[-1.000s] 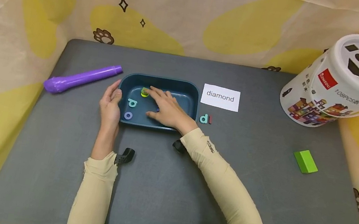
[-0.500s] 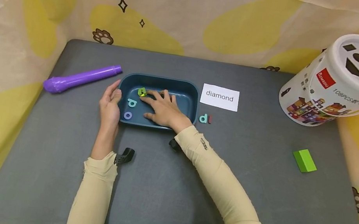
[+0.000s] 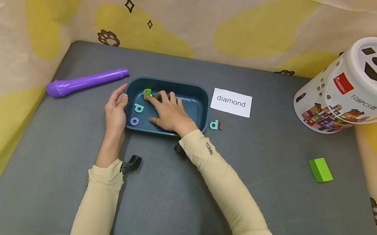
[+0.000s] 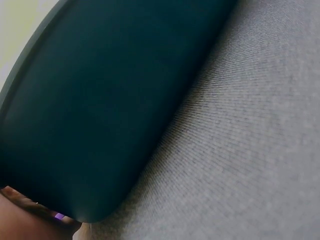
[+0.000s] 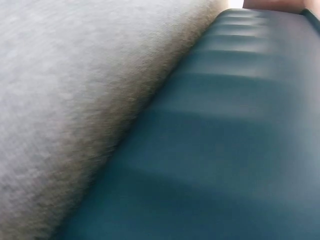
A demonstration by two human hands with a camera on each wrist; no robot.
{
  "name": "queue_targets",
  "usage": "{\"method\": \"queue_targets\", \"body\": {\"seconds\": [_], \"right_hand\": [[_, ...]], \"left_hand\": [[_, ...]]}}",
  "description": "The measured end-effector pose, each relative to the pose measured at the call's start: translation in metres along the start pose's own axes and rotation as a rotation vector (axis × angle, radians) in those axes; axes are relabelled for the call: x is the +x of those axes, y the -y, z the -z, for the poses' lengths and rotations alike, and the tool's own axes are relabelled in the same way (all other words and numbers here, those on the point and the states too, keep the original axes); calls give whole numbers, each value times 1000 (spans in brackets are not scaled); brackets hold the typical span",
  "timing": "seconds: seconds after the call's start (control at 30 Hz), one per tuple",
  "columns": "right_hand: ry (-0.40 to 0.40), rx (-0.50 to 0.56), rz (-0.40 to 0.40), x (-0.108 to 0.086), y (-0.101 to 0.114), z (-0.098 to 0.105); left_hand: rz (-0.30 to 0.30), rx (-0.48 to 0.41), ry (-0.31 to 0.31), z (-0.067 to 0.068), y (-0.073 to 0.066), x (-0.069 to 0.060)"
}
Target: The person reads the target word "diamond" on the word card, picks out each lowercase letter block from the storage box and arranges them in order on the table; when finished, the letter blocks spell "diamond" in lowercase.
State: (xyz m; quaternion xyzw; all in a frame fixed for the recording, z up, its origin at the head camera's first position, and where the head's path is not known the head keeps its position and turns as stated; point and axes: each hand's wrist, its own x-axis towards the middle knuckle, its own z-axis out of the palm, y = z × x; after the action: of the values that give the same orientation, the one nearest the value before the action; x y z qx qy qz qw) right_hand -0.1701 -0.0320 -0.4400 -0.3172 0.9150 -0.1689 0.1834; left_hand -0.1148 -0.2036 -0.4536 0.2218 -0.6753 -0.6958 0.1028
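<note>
Toward the counter's (image 3: 160,196) far-left corner, our left hand (image 3: 115,113), fingers straight, rests against the tray (image 3: 149,131), presumably steadying it while our right hand (image 3: 171,115), fingers spread and grasping nothing, touches the yellow-green pieces (image 3: 147,92) inside.

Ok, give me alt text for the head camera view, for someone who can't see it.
A person's right hand reaches into a blue tray of small letters on a grey table, the left hand against the tray's left end. To the tray's right are a card reading "diamond" and a white bucket.
</note>
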Motion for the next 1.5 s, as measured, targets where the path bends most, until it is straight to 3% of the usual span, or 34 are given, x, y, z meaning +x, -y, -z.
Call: {"method": "queue_targets", "body": {"seconds": [0.3, 0.57, 0.8, 1.07, 1.3, 1.4, 1.5], "right_hand": [[-61, -1, -10, -2, 3, 5], [-105, -8, 78, -14, -4, 8], [-165, 218, 116, -35, -15, 20], [-359, 442, 128, -67, -35, 43], [-587, 421, 210, -95, -63, 49], [-666, 394, 190, -107, -77, 52], [-713, 389, 119, -120, -92, 56]], "left_hand": [[6, -5, 1, 0, 0, 1], [1, 1, -11, 0, 0, 0], [1, 5, -11, 1, 1, 0], [4, 7, -7, 1, 0, 1], [-2, -17, -11, 1, -1, 1], [-5, -27, -9, 0, -1, 1], [-7, -27, -5, -1, -1, 0]]}}
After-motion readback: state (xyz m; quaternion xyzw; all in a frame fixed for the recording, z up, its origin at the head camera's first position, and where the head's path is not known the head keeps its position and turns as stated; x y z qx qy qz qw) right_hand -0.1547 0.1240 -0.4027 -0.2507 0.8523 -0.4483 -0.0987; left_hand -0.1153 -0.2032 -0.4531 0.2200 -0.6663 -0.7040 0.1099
